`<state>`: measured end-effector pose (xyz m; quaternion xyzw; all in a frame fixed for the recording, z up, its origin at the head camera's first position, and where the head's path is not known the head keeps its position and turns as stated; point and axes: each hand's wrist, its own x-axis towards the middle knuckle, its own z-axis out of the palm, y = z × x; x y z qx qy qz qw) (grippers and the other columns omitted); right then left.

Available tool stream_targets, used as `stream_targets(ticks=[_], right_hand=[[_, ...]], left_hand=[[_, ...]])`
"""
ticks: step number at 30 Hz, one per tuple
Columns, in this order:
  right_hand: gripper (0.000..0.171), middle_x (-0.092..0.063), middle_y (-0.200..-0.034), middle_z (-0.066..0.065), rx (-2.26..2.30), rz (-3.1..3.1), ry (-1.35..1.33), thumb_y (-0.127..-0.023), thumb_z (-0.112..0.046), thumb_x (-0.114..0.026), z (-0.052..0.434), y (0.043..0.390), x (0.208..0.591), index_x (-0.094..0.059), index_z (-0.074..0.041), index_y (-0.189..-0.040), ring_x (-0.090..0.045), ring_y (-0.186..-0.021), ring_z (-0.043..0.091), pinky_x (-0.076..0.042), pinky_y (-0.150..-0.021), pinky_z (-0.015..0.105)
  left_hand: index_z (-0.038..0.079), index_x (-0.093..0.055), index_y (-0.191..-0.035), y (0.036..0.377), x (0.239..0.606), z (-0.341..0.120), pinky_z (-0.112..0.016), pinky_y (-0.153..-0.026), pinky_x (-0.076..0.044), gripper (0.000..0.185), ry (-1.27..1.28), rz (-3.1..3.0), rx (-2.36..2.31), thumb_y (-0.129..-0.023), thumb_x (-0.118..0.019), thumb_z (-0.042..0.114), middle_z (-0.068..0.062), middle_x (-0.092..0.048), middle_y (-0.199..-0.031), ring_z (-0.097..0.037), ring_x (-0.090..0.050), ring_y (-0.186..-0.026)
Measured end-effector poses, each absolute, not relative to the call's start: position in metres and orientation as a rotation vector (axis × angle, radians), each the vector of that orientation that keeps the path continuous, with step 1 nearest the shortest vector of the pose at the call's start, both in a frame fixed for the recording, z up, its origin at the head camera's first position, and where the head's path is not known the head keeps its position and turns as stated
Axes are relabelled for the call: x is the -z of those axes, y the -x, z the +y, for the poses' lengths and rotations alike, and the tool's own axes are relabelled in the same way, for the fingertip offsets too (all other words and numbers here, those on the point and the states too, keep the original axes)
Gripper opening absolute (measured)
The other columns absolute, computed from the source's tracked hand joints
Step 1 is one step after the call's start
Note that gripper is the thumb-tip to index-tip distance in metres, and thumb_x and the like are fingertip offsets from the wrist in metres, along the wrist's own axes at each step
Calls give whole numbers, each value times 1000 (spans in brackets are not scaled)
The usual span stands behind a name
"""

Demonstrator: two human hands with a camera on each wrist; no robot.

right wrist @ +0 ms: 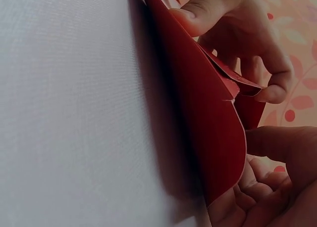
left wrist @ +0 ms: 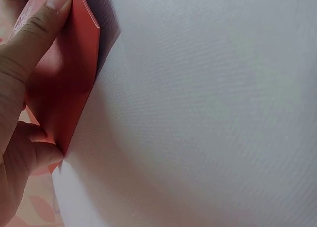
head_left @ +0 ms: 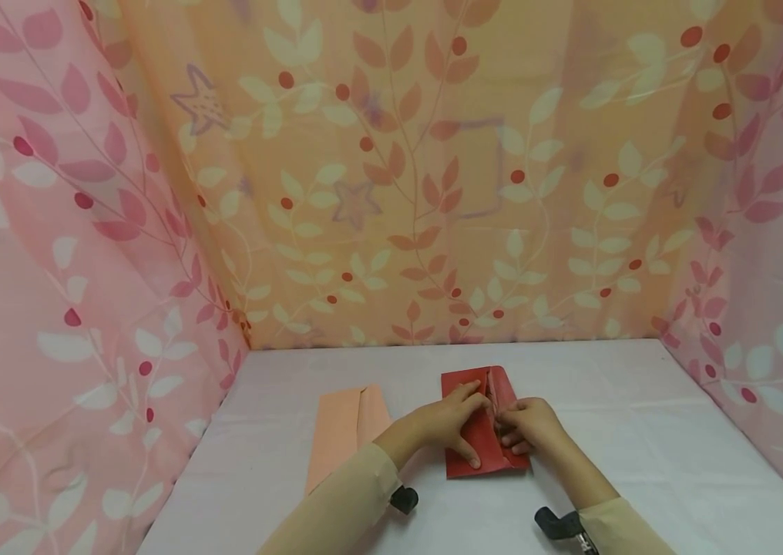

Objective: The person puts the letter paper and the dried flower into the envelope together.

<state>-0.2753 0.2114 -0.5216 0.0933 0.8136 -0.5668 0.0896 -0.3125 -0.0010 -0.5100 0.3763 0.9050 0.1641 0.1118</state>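
Note:
A red paper envelope (head_left: 464,462) lies on the white-covered table, its flap (head_left: 505,385) folded out to the right and its mouth parted. My left hand (head_left: 452,420) grips the envelope's body, thumb near the close end and fingers toward the far end. In the left wrist view the left thumb (left wrist: 37,31) presses the red paper while other fingers curl at its edge. My right hand (head_left: 530,425) pinches at the mouth and flap with bent fingers. From the right wrist view, the right thumb (right wrist: 277,140) reaches behind the flap; anything inside the envelope is hidden.
A peach-coloured envelope (head_left: 336,432) lies left of the red one, partly covered by the left sleeve (head_left: 343,501). White cloth covers the table (head_left: 641,432). Patterned curtains (head_left: 391,169) hang at the back and both sides. Black wrist-worn pieces (head_left: 558,524) show near the cuffs.

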Motion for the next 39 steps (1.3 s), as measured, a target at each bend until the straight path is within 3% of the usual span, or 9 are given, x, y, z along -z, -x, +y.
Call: stream_targets(ticks=[5,10,14,22,30,34,39], right_hand=[[32,-74,-82,11,1707,2406,-211,-96,-25,-72,207,279,521,-69,5,-106,-69,-61,20,-60,-54,35],[22,-71,-79,8,1689,2417,-135,-96,-15,-67,204,284,526,-70,4,-108,-67,-58,17,-57,-50,32],[19,-66,-70,6,1664,2445,-76,-94,-7,-62,202,287,531,-71,2,-108,-62,-54,14,-52,-45,28],[10,-54,-55,3,1633,2451,84,-93,-7,-61,204,291,531,-69,-1,-96,-45,-45,11,-39,-43,23],[7,-53,-54,2,1591,2382,205,-89,-3,-57,209,304,538,-63,-4,-94,-46,-46,11,-38,-42,22],[15,-54,-55,3,1566,2384,259,-88,-1,-55,210,309,542,-62,-4,-101,-46,-46,11,-38,-40,23],[24,-57,-56,4,1534,2359,328,-87,0,-55,211,311,540,-62,-1,-110,-48,-44,11,-40,-40,22]], left_hand=[[43,-40,-138,314,512,-1,-45,-112,-46,88,-1093,2677,-479,-66,-87,63,4,-13,-171,-28,-18,-158],[42,-41,-138,313,511,-1,-45,-112,-46,87,-1091,2672,-491,-66,-88,61,3,-14,-171,-30,-19,-158],[41,-41,-138,312,512,0,-45,-113,-44,88,-1094,2665,-494,-67,-88,60,2,-13,-172,-32,-18,-158],[41,-41,-136,311,512,0,-46,-115,-42,87,-1107,2661,-506,-66,-89,59,0,-13,-172,-36,-19,-157],[39,-40,-139,312,511,-1,-44,-116,-41,90,-1124,2665,-494,-67,-89,59,1,-13,-172,-29,-18,-158],[38,-40,-139,311,511,-2,-42,-116,-41,89,-1140,2662,-505,-67,-89,59,0,-14,-171,-26,-18,-158],[38,-41,-136,311,513,-2,-43,-117,-40,86,-1155,2657,-527,-68,-89,58,-3,-15,-171,-32,-19,-157]])
